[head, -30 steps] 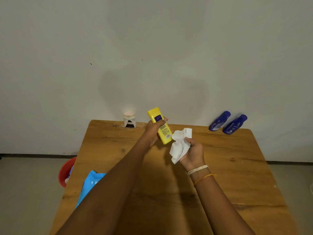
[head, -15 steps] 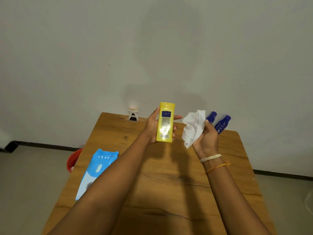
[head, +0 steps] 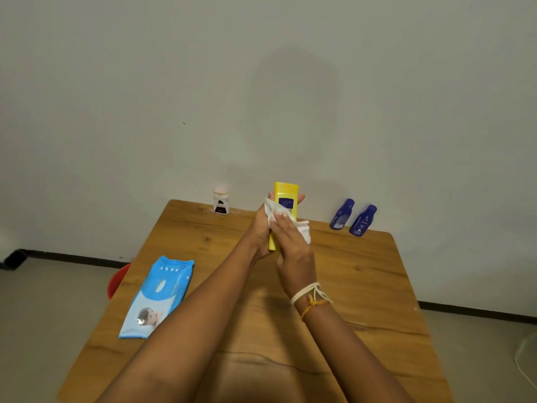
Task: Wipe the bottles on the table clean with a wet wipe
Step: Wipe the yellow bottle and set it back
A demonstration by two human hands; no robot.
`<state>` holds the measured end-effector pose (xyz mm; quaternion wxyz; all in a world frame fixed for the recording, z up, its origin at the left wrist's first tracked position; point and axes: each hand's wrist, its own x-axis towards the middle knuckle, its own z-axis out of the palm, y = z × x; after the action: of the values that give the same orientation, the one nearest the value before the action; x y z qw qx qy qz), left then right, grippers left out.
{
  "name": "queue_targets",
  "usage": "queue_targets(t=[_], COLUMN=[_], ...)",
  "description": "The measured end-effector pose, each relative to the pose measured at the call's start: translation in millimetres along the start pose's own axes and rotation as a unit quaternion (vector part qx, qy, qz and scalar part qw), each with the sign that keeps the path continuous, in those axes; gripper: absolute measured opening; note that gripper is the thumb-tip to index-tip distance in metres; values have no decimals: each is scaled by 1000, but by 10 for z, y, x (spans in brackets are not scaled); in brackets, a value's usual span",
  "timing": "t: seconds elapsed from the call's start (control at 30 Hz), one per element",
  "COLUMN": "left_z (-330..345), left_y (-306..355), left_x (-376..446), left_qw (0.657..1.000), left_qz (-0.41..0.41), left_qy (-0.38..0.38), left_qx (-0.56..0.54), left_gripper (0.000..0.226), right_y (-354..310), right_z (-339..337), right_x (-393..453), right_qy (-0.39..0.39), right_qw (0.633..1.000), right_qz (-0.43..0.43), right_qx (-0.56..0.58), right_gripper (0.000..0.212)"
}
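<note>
the right hand [head: 293, 242], apart from it half a second ago, now presses the wet wipe [head: 303, 228] onto the yellow bottle [head: 286, 199], which the left hand [head: 261, 231] grips upright above the table's [head: 363, 286] far edge. wiping has likely begun; two blue bottles [head: 353, 218] at the far right corner wait untouched.

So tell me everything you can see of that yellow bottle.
The yellow bottle is a flat, glossy, plastic-looking container with a dark blue label patch; its print is too small to read. It is held upright above the wooden table, gripped from behind by the left hand. The right hand presses a white wet wipe against its front, hiding its lower half.
</note>
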<state>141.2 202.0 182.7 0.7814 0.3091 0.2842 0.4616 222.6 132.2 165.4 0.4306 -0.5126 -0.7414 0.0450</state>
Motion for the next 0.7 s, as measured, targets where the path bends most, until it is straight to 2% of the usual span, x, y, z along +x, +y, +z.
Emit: queue_targets(t=[0.13,0.23,0.3,0.33,0.43,0.53,0.7], left_z=[-95,-132,-129,-115,-69,-44,-106], left_y=[70,82,77,77,82,116,234], left_x=[-50,-51,-57,-72,-90,-63,21], left_qw=[1000,1000,1000,1000,999,998,999], left_qz=[-5,-4,-12,-11,-11,-10,0], left_qy=[-9,3,17,24,37,57,33], left_qx=[1,-18,-2,14,23,-14,-19], left_gripper=[69,64,63,61,55,50,66], right_y=[51,12,-27,-41,-17,19,30], right_z=[-102,-191,-250,-275,-245,-94,8], right_x=[-278,-109,189,350,646,558,66], right_qy=[-11,78,149,161,97,17,-28], right_qw=[998,995,982,980,993,1000,998], right_qz=[-60,19,73,81,51,4,-43], right_qx=[8,59,85,88,54,-7,-41], right_gripper=[51,43,39,38,43,56,68])
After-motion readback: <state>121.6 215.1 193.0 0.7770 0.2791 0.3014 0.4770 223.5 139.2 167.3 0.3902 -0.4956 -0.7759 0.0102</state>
